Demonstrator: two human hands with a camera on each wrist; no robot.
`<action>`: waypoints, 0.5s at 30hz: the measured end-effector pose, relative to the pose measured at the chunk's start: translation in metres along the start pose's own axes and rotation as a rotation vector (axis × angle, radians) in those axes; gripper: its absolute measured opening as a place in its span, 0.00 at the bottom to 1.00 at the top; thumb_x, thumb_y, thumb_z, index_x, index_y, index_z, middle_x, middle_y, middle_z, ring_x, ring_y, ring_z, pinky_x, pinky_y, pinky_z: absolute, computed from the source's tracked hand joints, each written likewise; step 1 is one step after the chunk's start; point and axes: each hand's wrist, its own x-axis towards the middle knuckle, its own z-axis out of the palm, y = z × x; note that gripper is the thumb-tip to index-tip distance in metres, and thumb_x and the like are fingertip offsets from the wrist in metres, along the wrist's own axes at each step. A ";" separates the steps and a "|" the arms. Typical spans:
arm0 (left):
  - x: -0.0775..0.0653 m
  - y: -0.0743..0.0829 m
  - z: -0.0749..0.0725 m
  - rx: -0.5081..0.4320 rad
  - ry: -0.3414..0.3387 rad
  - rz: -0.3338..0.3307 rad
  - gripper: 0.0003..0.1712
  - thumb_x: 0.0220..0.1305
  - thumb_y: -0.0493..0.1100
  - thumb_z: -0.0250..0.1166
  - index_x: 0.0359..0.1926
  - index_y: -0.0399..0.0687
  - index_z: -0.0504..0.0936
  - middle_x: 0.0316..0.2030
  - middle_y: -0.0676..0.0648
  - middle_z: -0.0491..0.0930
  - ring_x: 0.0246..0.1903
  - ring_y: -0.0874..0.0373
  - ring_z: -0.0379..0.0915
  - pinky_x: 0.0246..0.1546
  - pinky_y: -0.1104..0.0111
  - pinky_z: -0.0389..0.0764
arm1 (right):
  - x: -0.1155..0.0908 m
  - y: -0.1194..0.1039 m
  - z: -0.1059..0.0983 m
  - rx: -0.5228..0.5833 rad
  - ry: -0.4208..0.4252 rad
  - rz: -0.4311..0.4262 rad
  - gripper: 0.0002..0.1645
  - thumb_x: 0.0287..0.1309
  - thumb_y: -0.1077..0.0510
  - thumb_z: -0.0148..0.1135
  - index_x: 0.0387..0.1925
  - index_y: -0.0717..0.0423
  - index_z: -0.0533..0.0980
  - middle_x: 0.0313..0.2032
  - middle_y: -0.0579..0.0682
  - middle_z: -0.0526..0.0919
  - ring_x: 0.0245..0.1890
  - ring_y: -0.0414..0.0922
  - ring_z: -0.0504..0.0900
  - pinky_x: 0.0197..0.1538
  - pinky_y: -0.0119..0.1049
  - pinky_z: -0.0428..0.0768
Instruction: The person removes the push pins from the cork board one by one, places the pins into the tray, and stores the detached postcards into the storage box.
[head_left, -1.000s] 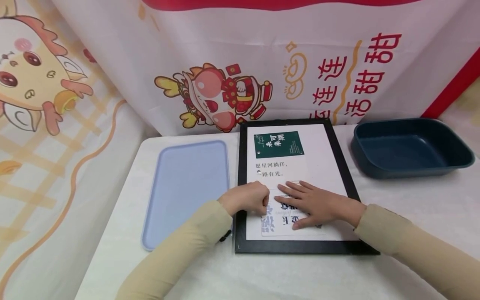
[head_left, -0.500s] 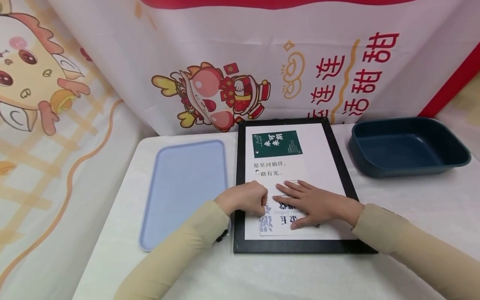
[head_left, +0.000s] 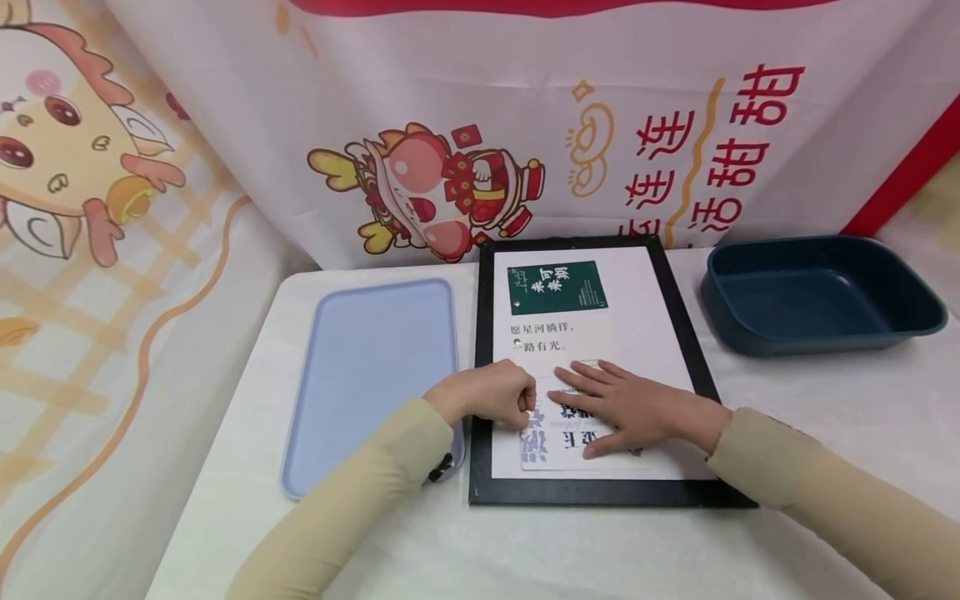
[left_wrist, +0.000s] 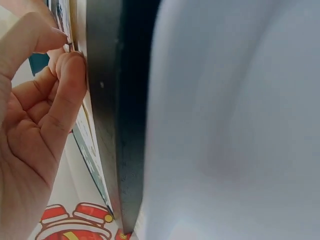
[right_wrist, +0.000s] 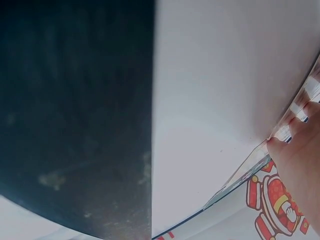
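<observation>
A black-framed white board (head_left: 645, 333) lies on the table with several cards on it. My right hand (head_left: 637, 408) rests with spread fingers on a white card with blue print (head_left: 547, 458) near the board's front. At that card's left side, my left hand (head_left: 495, 396) has its fingers curled, thumb and index fingertip together. In the left wrist view they pinch a small thumbtack (left_wrist: 69, 46), mostly hidden by the fingertips. Farther back are a green card (head_left: 558, 287) and a white card with black writing (head_left: 543, 333), each with a small round tack head at its left.
A light blue tray (head_left: 375, 367) lies left of the board, close to its frame. A deep dark blue bin (head_left: 825, 342) stands at the right. Behind the table hangs a printed cloth (head_left: 480, 92).
My left wrist has shifted slightly to the left while its fingertips stay at the card's edge. The right hand and the cards keep their places.
</observation>
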 end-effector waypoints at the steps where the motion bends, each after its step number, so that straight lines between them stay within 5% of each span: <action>1: 0.000 -0.001 0.000 -0.008 0.003 0.002 0.04 0.54 0.37 0.65 0.28 0.49 0.78 0.21 0.56 0.73 0.19 0.66 0.65 0.23 0.78 0.67 | 0.000 0.000 0.000 -0.001 0.000 0.001 0.51 0.53 0.23 0.49 0.74 0.31 0.46 0.77 0.42 0.38 0.77 0.50 0.38 0.76 0.54 0.41; 9: -0.001 -0.002 0.000 -0.009 -0.008 0.025 0.04 0.55 0.36 0.65 0.29 0.48 0.77 0.21 0.56 0.72 0.21 0.66 0.64 0.25 0.78 0.66 | 0.001 0.001 0.002 0.005 -0.007 0.005 0.52 0.51 0.20 0.47 0.74 0.29 0.45 0.77 0.42 0.37 0.77 0.50 0.37 0.76 0.55 0.40; 15: -0.002 0.006 -0.002 0.109 -0.002 0.007 0.03 0.53 0.37 0.64 0.27 0.48 0.78 0.20 0.56 0.72 0.19 0.65 0.65 0.23 0.77 0.66 | 0.002 0.002 0.002 -0.008 0.000 0.003 0.52 0.51 0.19 0.46 0.74 0.28 0.45 0.77 0.41 0.37 0.77 0.50 0.37 0.76 0.55 0.40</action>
